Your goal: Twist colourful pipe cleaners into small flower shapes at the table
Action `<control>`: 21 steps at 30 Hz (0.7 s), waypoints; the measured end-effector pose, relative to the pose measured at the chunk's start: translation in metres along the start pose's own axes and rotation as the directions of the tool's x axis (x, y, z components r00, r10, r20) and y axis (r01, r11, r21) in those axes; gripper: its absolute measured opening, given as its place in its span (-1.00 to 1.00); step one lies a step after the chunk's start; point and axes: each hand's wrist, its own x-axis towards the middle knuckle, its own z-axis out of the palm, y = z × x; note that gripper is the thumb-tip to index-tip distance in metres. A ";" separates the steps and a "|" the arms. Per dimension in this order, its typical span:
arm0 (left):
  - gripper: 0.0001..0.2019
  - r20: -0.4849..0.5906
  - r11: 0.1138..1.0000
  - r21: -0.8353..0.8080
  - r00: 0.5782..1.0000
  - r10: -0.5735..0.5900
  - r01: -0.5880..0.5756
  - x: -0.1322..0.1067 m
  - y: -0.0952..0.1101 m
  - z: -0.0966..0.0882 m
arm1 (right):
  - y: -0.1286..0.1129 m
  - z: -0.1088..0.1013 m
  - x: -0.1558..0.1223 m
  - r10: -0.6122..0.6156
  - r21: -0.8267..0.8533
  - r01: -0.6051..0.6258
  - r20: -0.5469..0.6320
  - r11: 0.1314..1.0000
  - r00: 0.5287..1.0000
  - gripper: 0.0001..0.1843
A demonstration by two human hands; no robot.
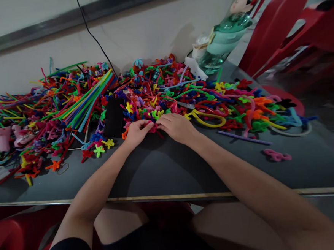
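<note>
Between my two hands is a small pinkish-red pipe cleaner piece, mostly covered by fingers. My left hand pinches it from the left with thumb and forefinger. From the right, my right hand closes on the same piece, its fingertips almost meeting the left ones. Just beyond the hands lies a heap of coloured pipe cleaners, many bent into little flower shapes. A black phone rests against the heap beside my left hand. Yellow-handled scissors lie to the right of my right hand.
A bundle of straight pipe cleaners lies on the heap. Pink tools sit far left. A large green bottle stands at the back right, near red chairs. A purple pipe cleaner and a pink twisted piece lie on the dark table.
</note>
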 end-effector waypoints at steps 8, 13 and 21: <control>-0.77 0.019 0.979 0.196 0.999 0.047 -0.050 -0.007 0.007 0.004 | -0.001 0.000 -0.003 0.003 -0.023 -0.001 0.086 1.000 0.996 -0.71; -0.80 0.001 0.980 0.189 0.998 0.064 -0.063 -0.006 0.004 0.004 | 0.000 -0.001 -0.002 -0.004 -0.026 0.007 0.113 1.000 0.994 -0.71; -0.80 0.034 0.977 0.194 0.996 0.080 -0.085 -0.005 0.004 0.003 | 0.002 -0.003 -0.004 0.014 -0.002 -0.014 0.072 1.000 0.997 -0.66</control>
